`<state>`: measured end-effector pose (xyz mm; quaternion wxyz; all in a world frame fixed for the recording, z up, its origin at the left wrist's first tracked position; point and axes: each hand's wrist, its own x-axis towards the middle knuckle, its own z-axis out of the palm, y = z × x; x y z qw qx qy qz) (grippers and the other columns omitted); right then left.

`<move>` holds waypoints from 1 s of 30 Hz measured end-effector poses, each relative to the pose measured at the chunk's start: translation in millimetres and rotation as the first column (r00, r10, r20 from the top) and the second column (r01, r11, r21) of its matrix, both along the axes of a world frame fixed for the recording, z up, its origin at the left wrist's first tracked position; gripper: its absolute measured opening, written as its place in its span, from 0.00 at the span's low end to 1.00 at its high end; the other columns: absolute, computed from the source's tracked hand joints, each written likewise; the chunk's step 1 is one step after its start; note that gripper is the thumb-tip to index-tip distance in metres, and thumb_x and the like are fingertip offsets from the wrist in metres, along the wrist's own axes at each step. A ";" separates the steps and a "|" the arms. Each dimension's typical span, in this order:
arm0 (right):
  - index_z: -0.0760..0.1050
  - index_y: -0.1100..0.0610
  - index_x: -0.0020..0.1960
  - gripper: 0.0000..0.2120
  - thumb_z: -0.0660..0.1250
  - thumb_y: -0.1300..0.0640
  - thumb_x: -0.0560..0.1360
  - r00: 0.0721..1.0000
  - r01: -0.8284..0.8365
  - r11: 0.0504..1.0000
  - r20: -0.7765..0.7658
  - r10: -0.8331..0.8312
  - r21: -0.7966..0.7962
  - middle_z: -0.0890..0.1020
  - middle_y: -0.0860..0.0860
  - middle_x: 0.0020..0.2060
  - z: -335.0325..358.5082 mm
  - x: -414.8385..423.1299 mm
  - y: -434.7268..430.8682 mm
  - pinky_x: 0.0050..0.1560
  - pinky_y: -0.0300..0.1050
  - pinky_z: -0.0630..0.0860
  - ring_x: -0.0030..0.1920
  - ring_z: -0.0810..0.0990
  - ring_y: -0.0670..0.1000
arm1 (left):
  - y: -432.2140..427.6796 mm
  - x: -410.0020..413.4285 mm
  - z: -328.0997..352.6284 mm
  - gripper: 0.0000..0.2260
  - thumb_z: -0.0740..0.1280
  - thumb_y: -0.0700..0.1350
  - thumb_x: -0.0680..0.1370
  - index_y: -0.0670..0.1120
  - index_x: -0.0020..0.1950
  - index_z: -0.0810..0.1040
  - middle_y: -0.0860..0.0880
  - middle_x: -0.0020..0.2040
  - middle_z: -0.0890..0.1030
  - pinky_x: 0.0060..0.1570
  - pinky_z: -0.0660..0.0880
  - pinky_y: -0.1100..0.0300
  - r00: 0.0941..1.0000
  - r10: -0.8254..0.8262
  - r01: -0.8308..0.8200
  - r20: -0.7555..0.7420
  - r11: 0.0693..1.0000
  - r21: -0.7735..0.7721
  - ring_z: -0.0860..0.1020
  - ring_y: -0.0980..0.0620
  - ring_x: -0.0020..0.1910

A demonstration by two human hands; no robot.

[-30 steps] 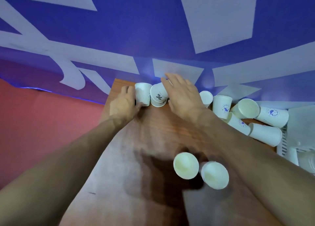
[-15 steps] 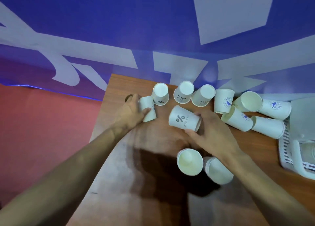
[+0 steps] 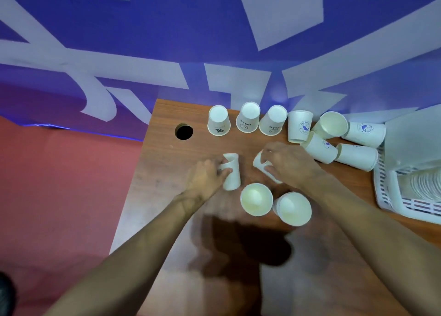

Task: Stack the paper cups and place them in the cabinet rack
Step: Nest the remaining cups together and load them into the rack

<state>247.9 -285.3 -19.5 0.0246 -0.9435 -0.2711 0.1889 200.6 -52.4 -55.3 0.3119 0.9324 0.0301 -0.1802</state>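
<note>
Partly, cups (image 3: 232, 176) behind hands (image 3: 291, 166)

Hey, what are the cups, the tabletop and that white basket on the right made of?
The cups look like thin paper, matte white with printed logos. The tabletop shows brown wood grain, possibly laminate, with a slight sheen. The basket looks like white plastic, judging by its moulded slats.

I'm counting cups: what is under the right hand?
One white paper cup, tilted, gripped by the right hand. Only one end and a lower edge show. The palm and fingers cover the rest, so any print is hidden.
</note>
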 end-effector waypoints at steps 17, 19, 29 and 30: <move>0.79 0.47 0.59 0.11 0.69 0.50 0.77 0.820 0.388 0.742 0.162 -0.549 0.547 0.81 0.46 0.47 81.5 -141.3 -58.8 0.43 0.49 0.78 0.49 0.81 0.49 | -38.3 -78.6 99.0 0.03 0.68 0.52 0.76 0.55 0.47 0.78 0.58 0.38 0.78 0.29 0.69 0.59 0.837 -0.197 0.198 0.511 0.979 0.052 0.75 0.58 0.38; 0.81 0.50 0.56 0.09 0.68 0.52 0.77 0.820 0.349 0.759 0.214 -0.531 0.549 0.83 0.45 0.47 78.0 -158.7 -63.1 0.43 0.48 0.78 0.49 0.81 0.50 | -39.7 -83.4 91.2 0.03 0.66 0.52 0.76 0.54 0.45 0.77 0.57 0.38 0.77 0.27 0.69 0.58 0.811 -0.274 0.249 0.517 0.961 0.119 0.75 0.56 0.38; 0.82 0.49 0.52 0.07 0.72 0.56 0.75 0.835 0.364 0.798 0.212 -0.508 0.481 0.82 0.39 0.47 73.9 -190.6 -70.7 0.44 0.43 0.77 0.49 0.79 0.46 | -48.3 -97.4 51.6 0.06 0.74 0.51 0.73 0.52 0.40 0.79 0.56 0.38 0.79 0.27 0.71 0.59 0.813 -0.456 0.397 0.363 0.889 0.229 0.78 0.54 0.45; 0.82 0.49 0.52 0.06 0.72 0.56 0.75 0.837 0.366 0.798 0.205 -0.507 0.478 0.82 0.39 0.47 72.4 -190.5 -70.6 0.44 0.43 0.77 0.49 0.79 0.46 | -49.8 -97.4 49.9 0.07 0.74 0.52 0.72 0.52 0.39 0.79 0.56 0.37 0.79 0.26 0.69 0.60 0.821 -0.480 0.415 0.308 0.874 0.255 0.79 0.53 0.45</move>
